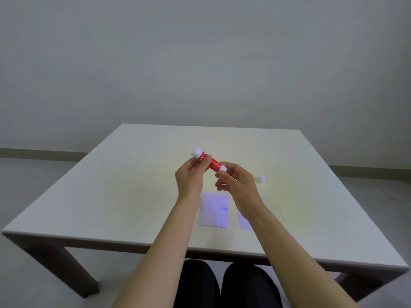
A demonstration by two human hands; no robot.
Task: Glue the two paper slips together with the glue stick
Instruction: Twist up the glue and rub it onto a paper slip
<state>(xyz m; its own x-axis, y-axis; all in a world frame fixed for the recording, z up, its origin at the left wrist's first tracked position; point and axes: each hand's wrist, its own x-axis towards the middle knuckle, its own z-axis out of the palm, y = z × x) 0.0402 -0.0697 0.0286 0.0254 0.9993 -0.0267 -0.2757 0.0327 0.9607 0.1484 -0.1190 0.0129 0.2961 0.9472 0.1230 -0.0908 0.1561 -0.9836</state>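
Observation:
A red glue stick (208,161) with white ends is held tilted above the middle of the table. My left hand (191,176) grips its red barrel. My right hand (236,182) pinches the white end nearest me between thumb and fingers. A small white cap (262,178) lies on the table to the right of my hands. One white paper slip (214,208) with small blue marks lies flat below my hands. A second slip (245,221) lies right of it, mostly hidden under my right forearm.
The white table (111,196) has dark legs and its front edge runs close above my dark-clothed knees (222,285). A plain grey wall stands behind the table.

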